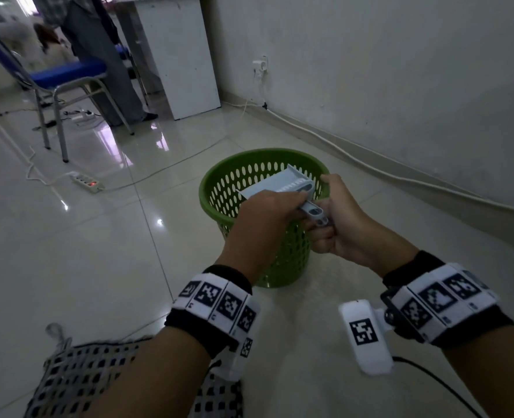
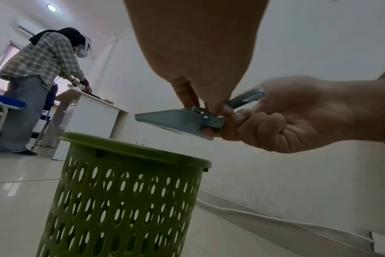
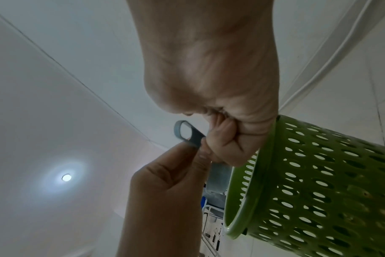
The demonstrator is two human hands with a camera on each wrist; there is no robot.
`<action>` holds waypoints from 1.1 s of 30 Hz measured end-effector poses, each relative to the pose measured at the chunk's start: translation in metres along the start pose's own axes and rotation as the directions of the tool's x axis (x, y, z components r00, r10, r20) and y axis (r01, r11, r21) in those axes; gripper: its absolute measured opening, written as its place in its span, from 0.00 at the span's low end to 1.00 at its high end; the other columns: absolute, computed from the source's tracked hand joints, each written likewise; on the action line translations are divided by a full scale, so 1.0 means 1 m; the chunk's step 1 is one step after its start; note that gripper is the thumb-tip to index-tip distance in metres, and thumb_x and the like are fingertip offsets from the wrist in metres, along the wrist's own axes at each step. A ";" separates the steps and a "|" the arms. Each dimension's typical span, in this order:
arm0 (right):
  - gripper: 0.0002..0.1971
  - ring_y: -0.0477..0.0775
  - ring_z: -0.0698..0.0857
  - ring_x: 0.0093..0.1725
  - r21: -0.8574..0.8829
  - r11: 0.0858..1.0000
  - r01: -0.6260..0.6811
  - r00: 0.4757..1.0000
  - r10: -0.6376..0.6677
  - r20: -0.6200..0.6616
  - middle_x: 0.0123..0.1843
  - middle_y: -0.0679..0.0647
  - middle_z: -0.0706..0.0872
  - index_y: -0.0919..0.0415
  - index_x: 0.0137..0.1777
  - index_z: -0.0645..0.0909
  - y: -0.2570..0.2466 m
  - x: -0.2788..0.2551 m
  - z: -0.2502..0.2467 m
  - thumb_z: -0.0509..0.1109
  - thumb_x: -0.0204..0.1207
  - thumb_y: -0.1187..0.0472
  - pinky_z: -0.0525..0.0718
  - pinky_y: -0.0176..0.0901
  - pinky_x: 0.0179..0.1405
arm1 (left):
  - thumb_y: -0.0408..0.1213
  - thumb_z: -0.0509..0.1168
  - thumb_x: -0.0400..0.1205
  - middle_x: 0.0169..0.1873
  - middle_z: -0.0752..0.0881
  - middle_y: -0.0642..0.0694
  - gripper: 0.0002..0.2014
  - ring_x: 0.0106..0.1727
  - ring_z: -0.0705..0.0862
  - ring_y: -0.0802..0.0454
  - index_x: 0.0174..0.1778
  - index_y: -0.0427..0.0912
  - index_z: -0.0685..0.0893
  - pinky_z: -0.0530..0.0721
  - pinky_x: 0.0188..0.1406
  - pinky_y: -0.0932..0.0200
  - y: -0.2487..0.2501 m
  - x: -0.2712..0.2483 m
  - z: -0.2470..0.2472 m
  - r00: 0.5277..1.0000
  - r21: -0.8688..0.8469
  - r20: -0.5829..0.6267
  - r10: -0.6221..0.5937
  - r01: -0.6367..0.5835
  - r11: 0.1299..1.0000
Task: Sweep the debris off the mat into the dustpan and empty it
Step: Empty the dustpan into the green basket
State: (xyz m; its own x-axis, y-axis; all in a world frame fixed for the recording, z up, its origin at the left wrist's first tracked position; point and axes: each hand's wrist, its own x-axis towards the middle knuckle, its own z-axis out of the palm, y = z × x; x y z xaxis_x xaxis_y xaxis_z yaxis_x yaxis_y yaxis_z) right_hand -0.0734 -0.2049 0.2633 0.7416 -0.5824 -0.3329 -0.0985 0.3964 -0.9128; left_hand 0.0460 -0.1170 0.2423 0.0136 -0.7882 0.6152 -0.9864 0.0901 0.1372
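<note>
A small grey dustpan [image 1: 283, 181] hangs tilted over the mouth of a green perforated waste basket [image 1: 268, 257]. My left hand [image 1: 283, 203] reaches over it from above and pinches its rear edge where the handle [image 1: 314, 211] starts. From the right, my right hand [image 1: 328, 230] curls its fingers round that handle. The left wrist view shows the dustpan [image 2: 176, 121] just above the basket rim [image 2: 143, 151], its mouth pointing away from me. A black-and-white chequered mat [image 1: 83, 381] lies on the floor at the lower left. I see no debris and no brush.
A glossy tiled floor surrounds the basket. A power strip [image 1: 88, 182] with white cables lies to the left. Farther back stand a blue chair [image 1: 68, 75] and a white desk [image 1: 183, 55], with a person [image 2: 33, 87] at the desk. A wall with a cable [image 1: 370, 167] runs along the right.
</note>
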 end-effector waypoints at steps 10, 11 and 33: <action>0.17 0.42 0.62 0.16 -0.048 0.999 0.008 0.996 -0.004 0.090 0.27 0.50 0.73 0.58 0.44 0.76 0.016 -0.012 -0.012 0.54 0.88 0.49 0.58 0.30 0.14 | 0.32 0.77 0.73 0.55 0.92 0.41 0.19 0.55 0.88 0.40 0.61 0.40 0.90 0.88 0.54 0.46 -0.004 -0.014 0.001 0.997 0.018 0.045 0.065 -0.066 0.998; 0.16 0.42 0.62 0.17 -0.053 0.999 0.008 0.995 -0.003 0.098 0.28 0.50 0.74 0.58 0.46 0.76 0.017 -0.014 -0.012 0.54 0.89 0.49 0.58 0.31 0.15 | 0.34 0.75 0.75 0.53 0.92 0.41 0.17 0.53 0.88 0.41 0.61 0.40 0.90 0.88 0.52 0.48 -0.006 -0.015 -0.001 0.998 0.021 0.033 0.056 -0.057 0.998; 0.13 0.59 0.89 0.46 -0.227 0.972 -0.059 0.963 -0.005 -0.268 0.43 0.64 0.89 0.74 0.51 0.86 0.152 -0.059 0.003 0.71 0.84 0.61 0.91 0.56 0.56 | 0.42 0.73 0.82 0.63 0.75 0.56 0.23 0.53 0.84 0.64 0.71 0.54 0.74 0.87 0.44 0.65 0.054 -0.126 0.034 0.573 -0.649 -0.070 -0.816 0.595 0.474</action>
State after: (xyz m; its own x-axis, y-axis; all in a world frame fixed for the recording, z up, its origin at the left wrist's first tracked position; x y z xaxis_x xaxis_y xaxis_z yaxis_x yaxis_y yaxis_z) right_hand -0.1297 -0.1083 0.1448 0.5371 -0.7530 -0.3800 -0.2897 0.2584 -0.9216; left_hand -0.0141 -0.0338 0.1455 0.8246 -0.4825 0.2954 -0.3532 -0.0311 0.9350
